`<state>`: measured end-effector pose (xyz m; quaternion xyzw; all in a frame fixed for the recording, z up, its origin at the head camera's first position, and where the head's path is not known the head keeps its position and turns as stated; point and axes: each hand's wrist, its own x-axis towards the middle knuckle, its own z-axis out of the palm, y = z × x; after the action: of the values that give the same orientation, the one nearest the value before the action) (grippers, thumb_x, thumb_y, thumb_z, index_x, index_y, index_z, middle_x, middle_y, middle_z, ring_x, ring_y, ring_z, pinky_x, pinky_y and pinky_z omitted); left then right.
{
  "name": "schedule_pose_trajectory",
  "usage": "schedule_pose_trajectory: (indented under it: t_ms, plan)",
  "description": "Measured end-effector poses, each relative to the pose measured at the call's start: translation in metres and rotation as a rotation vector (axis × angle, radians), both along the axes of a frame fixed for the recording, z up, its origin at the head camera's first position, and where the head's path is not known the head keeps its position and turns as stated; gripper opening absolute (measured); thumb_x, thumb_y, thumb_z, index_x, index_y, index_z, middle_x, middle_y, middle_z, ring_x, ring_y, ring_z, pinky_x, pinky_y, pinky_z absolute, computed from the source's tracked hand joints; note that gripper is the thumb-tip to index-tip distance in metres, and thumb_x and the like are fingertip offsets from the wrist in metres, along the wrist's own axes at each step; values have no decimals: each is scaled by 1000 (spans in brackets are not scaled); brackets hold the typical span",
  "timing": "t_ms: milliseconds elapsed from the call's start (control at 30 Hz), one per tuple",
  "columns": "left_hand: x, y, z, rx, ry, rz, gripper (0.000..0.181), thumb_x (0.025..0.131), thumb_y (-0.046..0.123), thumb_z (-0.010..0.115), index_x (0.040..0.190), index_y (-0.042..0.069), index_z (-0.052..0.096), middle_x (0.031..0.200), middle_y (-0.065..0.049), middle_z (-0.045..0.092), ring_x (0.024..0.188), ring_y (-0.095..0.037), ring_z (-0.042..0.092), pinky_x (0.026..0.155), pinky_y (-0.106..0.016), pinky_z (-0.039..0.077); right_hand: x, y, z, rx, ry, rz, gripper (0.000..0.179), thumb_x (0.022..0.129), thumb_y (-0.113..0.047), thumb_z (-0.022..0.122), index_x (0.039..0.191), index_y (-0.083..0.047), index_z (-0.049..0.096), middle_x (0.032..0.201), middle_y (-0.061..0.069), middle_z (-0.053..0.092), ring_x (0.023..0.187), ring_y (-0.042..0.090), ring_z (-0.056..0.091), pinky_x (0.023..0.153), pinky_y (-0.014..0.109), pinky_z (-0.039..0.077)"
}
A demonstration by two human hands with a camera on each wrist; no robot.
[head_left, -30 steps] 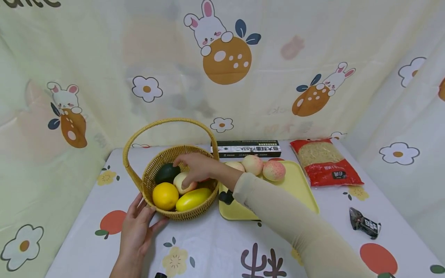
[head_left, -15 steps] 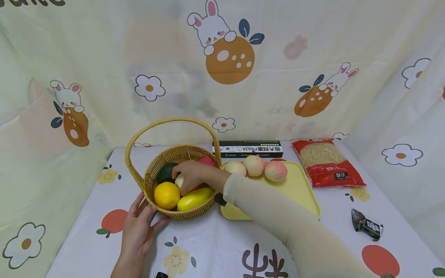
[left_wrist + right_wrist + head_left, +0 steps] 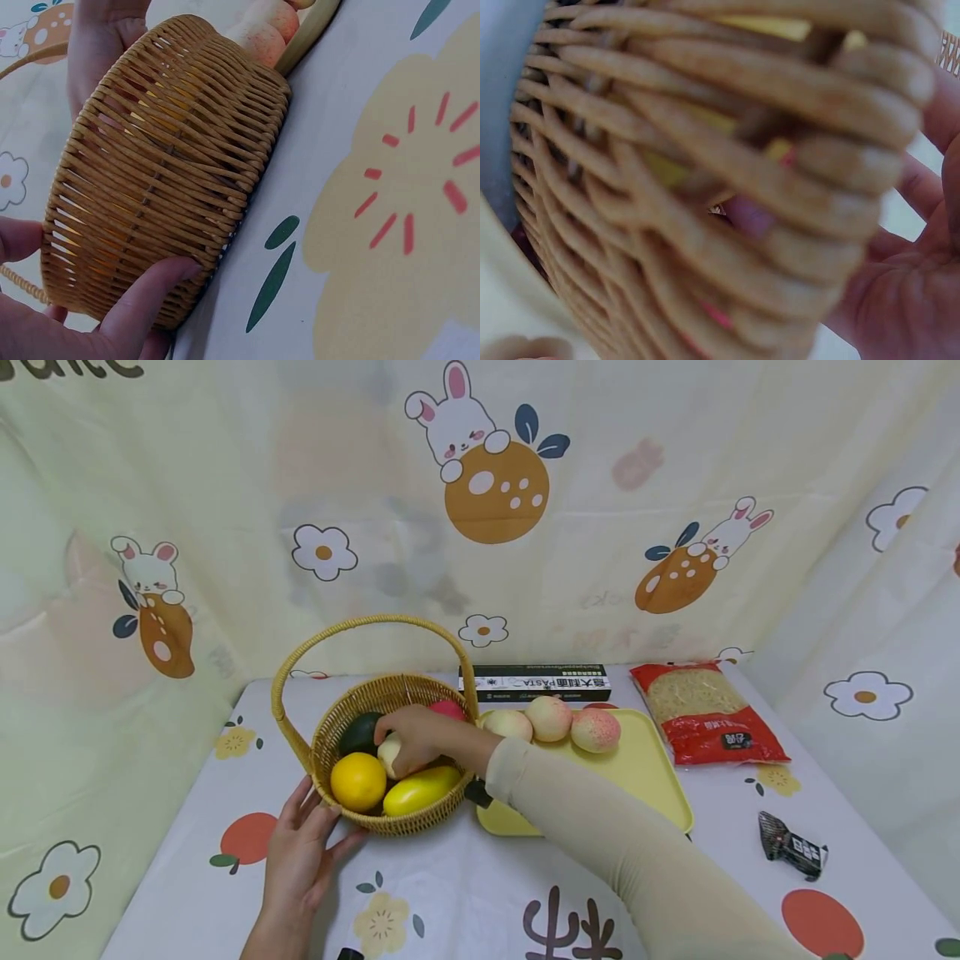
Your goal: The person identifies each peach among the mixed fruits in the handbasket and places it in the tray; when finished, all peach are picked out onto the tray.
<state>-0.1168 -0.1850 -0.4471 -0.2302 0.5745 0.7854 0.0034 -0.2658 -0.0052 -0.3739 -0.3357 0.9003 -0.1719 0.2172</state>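
A round wicker basket [image 3: 405, 818] with a tall hoop handle stands on the table. My left hand [image 3: 298, 856] touches its near left side; in the left wrist view the thumb [image 3: 154, 292] lies straight along the woven wall. Inside the basket my right hand [image 3: 414, 737] grips a pale peach [image 3: 387, 756], covering part of it. Around that peach sit a dark green avocado-like fruit [image 3: 358, 733], a round yellow-orange fruit [image 3: 358, 782], a long yellow fruit [image 3: 422, 792] and a pinkish-red item [image 3: 447, 708]. In the right wrist view, weave hides the right fingertips.
Right of the basket is a yellow tray [image 3: 622, 777] with pinkish peaches [image 3: 550, 718] at its back edge. A pasta box [image 3: 534, 682] lies behind it. Farther right are a red bag [image 3: 708, 714] of pale dry food and a small black packet [image 3: 792, 846].
My right hand has lowered into the basket and closed around the pale peach. My left hand keeps its place at the basket's side.
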Motion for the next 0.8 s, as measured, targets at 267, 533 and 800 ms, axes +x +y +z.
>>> schedule_pose_trajectory:
  t_ms: [267, 533, 800]
  plan:
    - [0, 0, 0, 1, -3, 2, 78, 104, 13, 58, 169, 37, 23, 175, 0, 28, 147, -28, 48, 96, -55, 61, -4, 6, -2, -88, -43, -17, 49, 84, -13, 83, 130, -19, 68, 124, 5, 66, 103, 19, 58, 75, 21, 51]
    - [1, 0, 0, 7, -7, -5, 79, 104, 12, 57, 169, 38, 22, 175, 1, 28, 148, -27, 47, 96, -54, 61, -6, 15, -1, -174, -79, -8, 49, 85, -14, 82, 131, -19, 68, 129, 5, 66, 103, 20, 58, 77, 22, 51]
    - [0, 0, 2, 7, -8, -11, 78, 105, 13, 57, 169, 38, 22, 176, 2, 27, 149, -27, 46, 97, -54, 61, -5, 24, 0, -301, -221, -97, 45, 87, -13, 80, 129, -24, 69, 138, 6, 62, 97, 21, 63, 73, 35, 64]
